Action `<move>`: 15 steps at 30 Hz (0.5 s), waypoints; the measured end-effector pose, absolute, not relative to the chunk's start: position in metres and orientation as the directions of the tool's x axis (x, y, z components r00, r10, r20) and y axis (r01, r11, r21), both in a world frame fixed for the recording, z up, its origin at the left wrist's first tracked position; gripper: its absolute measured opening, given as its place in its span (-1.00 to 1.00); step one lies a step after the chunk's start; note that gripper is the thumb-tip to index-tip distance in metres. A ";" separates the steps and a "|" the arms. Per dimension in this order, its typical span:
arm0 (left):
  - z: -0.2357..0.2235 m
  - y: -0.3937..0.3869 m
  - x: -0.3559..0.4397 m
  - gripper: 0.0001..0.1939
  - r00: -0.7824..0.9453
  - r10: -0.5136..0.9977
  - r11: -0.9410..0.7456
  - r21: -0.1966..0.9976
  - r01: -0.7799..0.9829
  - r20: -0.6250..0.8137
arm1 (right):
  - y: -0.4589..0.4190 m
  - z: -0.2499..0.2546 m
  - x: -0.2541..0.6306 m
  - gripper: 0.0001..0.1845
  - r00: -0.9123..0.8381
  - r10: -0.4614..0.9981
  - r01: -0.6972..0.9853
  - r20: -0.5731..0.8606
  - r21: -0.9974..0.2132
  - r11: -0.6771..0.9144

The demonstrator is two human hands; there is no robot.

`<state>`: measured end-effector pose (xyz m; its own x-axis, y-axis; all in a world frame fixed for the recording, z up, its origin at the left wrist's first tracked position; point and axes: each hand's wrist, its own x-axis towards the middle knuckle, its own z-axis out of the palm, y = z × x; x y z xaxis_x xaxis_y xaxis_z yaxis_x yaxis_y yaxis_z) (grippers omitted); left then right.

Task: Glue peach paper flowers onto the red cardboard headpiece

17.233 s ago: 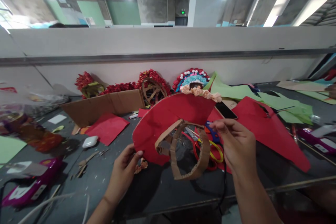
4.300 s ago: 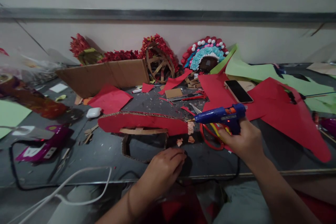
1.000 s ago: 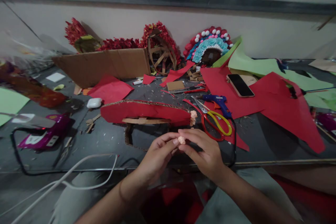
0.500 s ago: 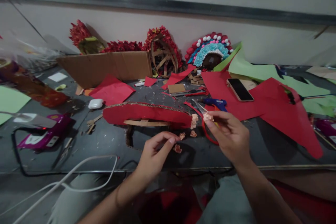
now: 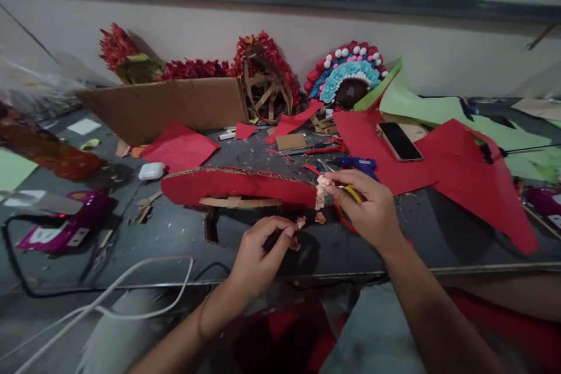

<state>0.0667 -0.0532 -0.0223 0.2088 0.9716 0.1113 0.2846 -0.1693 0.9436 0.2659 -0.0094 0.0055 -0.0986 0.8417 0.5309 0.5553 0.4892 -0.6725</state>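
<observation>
A red paper-covered cardboard headpiece [image 5: 236, 187] lies flat on the dark table [image 5: 175, 234]. My right hand [image 5: 366, 210] pinches a small pale pink paper flower [image 5: 323, 184] and presses it against the headpiece's right end. My left hand [image 5: 258, 251] hovers near the table's front edge with thumb and fingers curled, beside loose paper flowers [image 5: 300, 222]; whether it holds one I cannot make out. A blue glue gun [image 5: 357, 162] and red-and-yellow scissors [image 5: 346, 213] lie just behind my right hand.
A phone [image 5: 398, 140] rests on red paper sheets [image 5: 460, 181] at the right, with green sheets [image 5: 438, 111] behind. Finished flower headpieces [image 5: 346, 73] and a cardboard strip [image 5: 166, 108] lean at the back wall. A purple glue gun [image 5: 65, 228] and white cable [image 5: 131, 298] lie left.
My right hand carried the pink flower from between both hands up to the right end of the red headpiece. My left hand stayed low near the loose flowers.
</observation>
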 end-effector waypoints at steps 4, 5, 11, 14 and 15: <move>-0.023 -0.053 0.067 -0.83 0.217 0.971 -0.166 0.938 0.304 0.102 | -0.009 0.007 0.263 -0.85 -0.161 0.805 0.565 0.571 -0.616 0.549; -0.023 -0.053 0.067 -0.83 0.217 0.971 -0.166 0.936 0.312 0.100 | -0.009 0.007 0.262 -0.85 -0.168 0.799 0.565 0.578 -0.608 0.558; -0.023 -0.054 0.067 -0.82 0.211 0.972 -0.171 0.931 0.323 0.105 | -0.007 0.005 0.261 -0.86 -0.192 0.769 0.569 0.610 -0.569 0.593; -0.022 -0.054 0.067 -0.82 0.217 0.971 -0.166 0.930 0.329 0.097 | -0.007 0.004 0.261 -0.85 -0.206 0.767 0.574 0.608 -0.559 0.598; -0.022 -0.054 0.068 -0.81 0.217 0.972 -0.163 0.931 0.328 0.094 | -0.007 0.004 0.262 -0.85 -0.207 0.769 0.575 0.605 -0.561 0.596</move>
<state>0.0676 -0.0544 -0.0224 0.2171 0.9716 0.0939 0.3275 -0.1632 0.9307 0.2615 -0.0067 0.0035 -0.2069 0.7692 0.6045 0.5745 0.5957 -0.5613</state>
